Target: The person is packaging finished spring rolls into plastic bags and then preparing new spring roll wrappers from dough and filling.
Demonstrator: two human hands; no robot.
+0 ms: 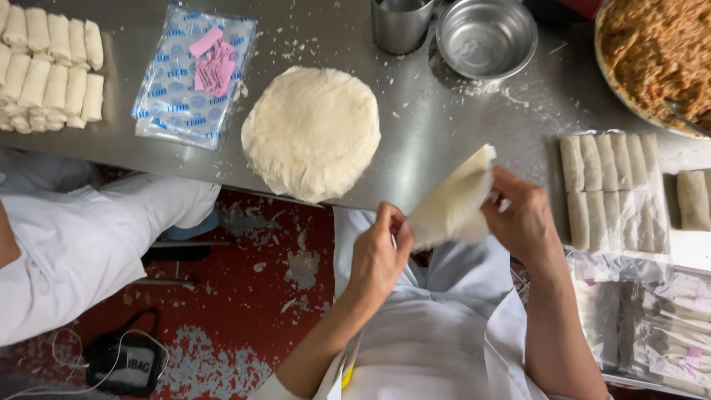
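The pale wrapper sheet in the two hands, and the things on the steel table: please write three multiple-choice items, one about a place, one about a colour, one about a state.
1. Where does the round stack of wrappers lie?
A. on the steel table, left of the hands
B. on the red floor
C. inside the bowl

2. What colour are the paper slips on the clear printed bag?
A. green
B. pink
C. yellow

3. What state is the steel bowl in?
A. full of filling
B. turned upside down
C. empty

Answers:
1 A, the stack sits near the table's front edge.
2 B, the slips are pink.
3 C, only bare metal shows inside.

The left hand and right hand hold one pale wrapper sheet.
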